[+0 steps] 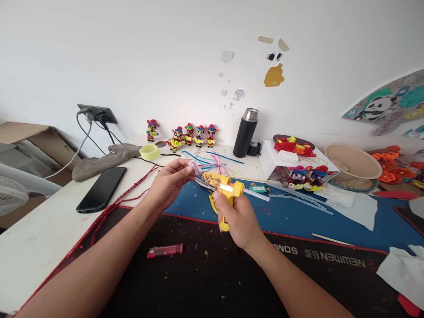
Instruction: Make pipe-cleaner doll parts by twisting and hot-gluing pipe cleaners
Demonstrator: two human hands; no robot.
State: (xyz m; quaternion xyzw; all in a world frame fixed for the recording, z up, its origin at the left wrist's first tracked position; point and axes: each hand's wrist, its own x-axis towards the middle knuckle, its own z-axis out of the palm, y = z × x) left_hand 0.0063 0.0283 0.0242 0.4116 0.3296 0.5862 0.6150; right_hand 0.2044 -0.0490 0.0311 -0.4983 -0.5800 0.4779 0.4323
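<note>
In my right hand [236,216] is a yellow hot glue gun [228,189], its stained nozzle end pointing left and a glue stick [256,194] showing behind it. My left hand [174,179] pinches a small pale lilac piece [195,168], fuzzy-looking, close to the nozzle. Whether the nozzle touches that piece I cannot tell. Just under the gun, partly hidden, lies a metal tool that looks like scissors [203,184]. Beyond the hands, loose coloured pipe cleaners [215,161] are scattered on the white table.
Several small fuzzy figures [188,134] stand along the wall. A black thermos [246,134] is upright behind the gun. A phone [102,190] lies at left, near red twisted strands [109,210]. A red lighter [164,250] rests on the black mat [185,287]. At right are a white box [274,165] and a bowl [351,161].
</note>
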